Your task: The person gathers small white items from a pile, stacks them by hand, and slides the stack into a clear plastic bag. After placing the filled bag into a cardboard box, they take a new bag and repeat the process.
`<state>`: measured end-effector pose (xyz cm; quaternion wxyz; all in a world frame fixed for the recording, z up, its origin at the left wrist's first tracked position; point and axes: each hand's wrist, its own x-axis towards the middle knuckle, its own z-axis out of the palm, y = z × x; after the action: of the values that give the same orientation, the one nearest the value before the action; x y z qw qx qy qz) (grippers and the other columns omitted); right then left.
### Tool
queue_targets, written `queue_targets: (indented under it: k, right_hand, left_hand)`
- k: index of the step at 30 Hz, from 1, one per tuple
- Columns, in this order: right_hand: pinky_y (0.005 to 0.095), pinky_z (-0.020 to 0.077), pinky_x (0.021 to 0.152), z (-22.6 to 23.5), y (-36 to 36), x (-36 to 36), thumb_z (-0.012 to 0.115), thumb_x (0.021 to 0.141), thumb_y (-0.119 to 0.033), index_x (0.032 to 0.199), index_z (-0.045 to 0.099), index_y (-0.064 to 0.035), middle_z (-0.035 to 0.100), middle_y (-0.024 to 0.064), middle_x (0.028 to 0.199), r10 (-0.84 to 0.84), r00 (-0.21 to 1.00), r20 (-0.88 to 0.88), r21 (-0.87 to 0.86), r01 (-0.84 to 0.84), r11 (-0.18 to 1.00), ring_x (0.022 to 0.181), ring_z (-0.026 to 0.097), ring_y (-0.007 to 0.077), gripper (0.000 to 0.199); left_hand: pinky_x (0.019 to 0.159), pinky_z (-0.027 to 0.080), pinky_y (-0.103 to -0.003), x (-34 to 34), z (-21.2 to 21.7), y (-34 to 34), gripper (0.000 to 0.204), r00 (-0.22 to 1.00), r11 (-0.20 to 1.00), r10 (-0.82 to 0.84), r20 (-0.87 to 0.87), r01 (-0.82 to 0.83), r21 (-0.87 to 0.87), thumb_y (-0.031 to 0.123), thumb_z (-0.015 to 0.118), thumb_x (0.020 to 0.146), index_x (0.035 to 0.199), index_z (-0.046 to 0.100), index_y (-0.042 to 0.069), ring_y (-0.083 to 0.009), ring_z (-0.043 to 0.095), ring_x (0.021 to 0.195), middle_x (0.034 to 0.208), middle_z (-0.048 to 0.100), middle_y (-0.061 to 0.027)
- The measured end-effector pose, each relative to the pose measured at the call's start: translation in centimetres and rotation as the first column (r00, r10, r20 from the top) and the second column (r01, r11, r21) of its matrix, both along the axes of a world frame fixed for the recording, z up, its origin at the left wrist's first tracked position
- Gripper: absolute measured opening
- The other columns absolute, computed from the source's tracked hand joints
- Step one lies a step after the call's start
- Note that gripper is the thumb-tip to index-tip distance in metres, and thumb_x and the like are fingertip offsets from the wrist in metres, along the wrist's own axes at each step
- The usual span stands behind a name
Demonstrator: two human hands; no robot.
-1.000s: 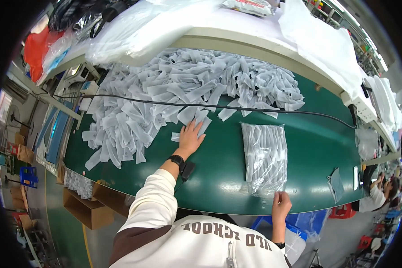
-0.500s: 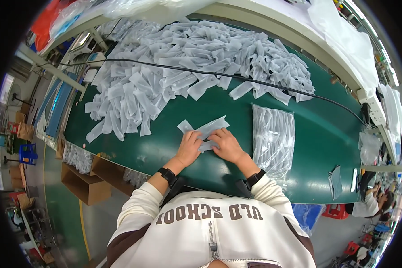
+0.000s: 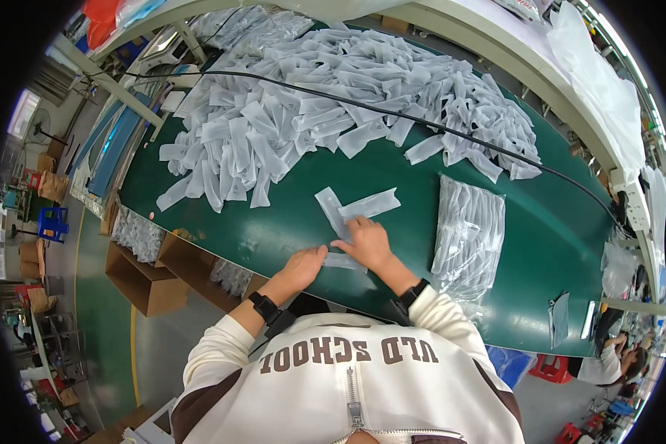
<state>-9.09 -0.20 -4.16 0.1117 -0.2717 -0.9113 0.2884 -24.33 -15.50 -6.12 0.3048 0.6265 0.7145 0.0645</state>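
Observation:
Two frosted, translucent flat plastic sleeves lie crossed on the green table [image 3: 281, 229]: one sleeve [image 3: 371, 204] slants to the right and another sleeve [image 3: 331, 209] slants to the left. Over their near ends is my right hand [image 3: 368, 243], thumb spread from the fingers, its fingertips resting at the sleeves. Closer to me, a third sleeve [image 3: 344, 262] lies below that hand. Its left end meets the closed fingertips of my left hand [image 3: 303, 268], which pinch it near the table's front edge.
A broad heap of similar sleeves [image 3: 274, 111] covers the far side, with a black cable [image 3: 422, 122] strung above it. To the right lies a clear bag packed with sleeves [image 3: 470, 233]. Cardboard boxes [image 3: 144, 281] stand below left. A co-worker [image 3: 607, 362] sits at far right.
My hands have drawn apart: the left came back toward me with the near sleeve, and the right shifted onto the crossed sleeves. The whole view has also turned slightly.

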Motion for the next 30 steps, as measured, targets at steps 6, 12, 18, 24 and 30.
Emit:
queue_targets:
  k: [6,12,18,24,30]
  right_hand:
    - [0.0414,0.0528,0.072,-3.2,0.6,-1.8,0.071,0.079,-0.023,0.093,0.063,-0.0017,0.065,0.0165,0.089,-0.123,0.987,0.106,0.270,0.091,0.959,0.086,0.066,0.0342,0.027]
    - [0.0353,0.0518,0.069,-2.8,1.2,3.0,0.065,0.084,-0.017,0.102,0.060,0.0000,0.069,0.0116,0.092,-0.313,0.926,-0.212,-0.738,0.058,0.672,0.080,0.066,0.0227,0.026]
    - [0.0291,0.0499,0.067,-0.6,0.3,1.7,0.063,0.092,-0.019,0.107,0.059,-0.0004,0.066,0.0041,0.089,-0.453,0.857,-0.246,-0.918,-0.055,0.393,0.073,0.062,0.0131,0.024]
    - [0.0265,0.0491,0.067,1.3,2.8,0.8,0.062,0.095,-0.022,0.106,0.059,-0.0015,0.062,0.0020,0.083,-0.452,0.834,-0.316,-0.855,-0.045,0.516,0.071,0.061,0.0110,0.023]
    - [0.0251,0.0460,0.065,3.0,4.0,0.3,0.057,0.098,-0.023,0.096,0.061,-0.0043,0.062,0.0018,0.080,-0.394,0.765,-0.509,-0.692,-0.091,0.716,0.070,0.058,0.0101,0.020]
  left_hand:
    - [0.099,0.041,-0.049,1.7,3.7,0.2,0.050,0.953,0.874,-0.097,-0.286,0.219,0.435,0.007,0.068,0.079,0.126,0.052,0.005,-0.0331,0.046,0.128,0.129,0.053,-0.0171]
    - [0.096,0.040,-0.043,1.2,0.7,0.0,0.047,0.978,0.910,-0.181,-0.103,0.206,0.359,0.014,0.072,0.077,0.121,0.058,0.006,-0.0299,0.048,0.117,0.118,0.054,-0.0111]
    - [0.092,0.041,-0.040,0.9,0.1,0.7,0.039,0.955,0.870,-0.262,-0.136,0.295,0.395,0.014,0.064,0.082,0.119,0.058,0.005,-0.0285,0.049,0.107,0.110,0.054,-0.0106]
    - [0.087,0.042,-0.038,0.9,-0.1,0.8,0.032,0.940,0.800,-0.262,-0.217,0.337,0.497,0.011,0.048,0.087,0.117,0.058,0.003,-0.0280,0.050,0.102,0.105,0.054,-0.0110]
    - [0.085,0.042,-0.038,1.1,-1.2,-0.2,0.030,0.970,0.849,-0.223,-0.095,0.241,0.471,0.015,0.055,0.088,0.115,0.057,0.003,-0.0277,0.052,0.098,0.103,0.054,-0.0116]
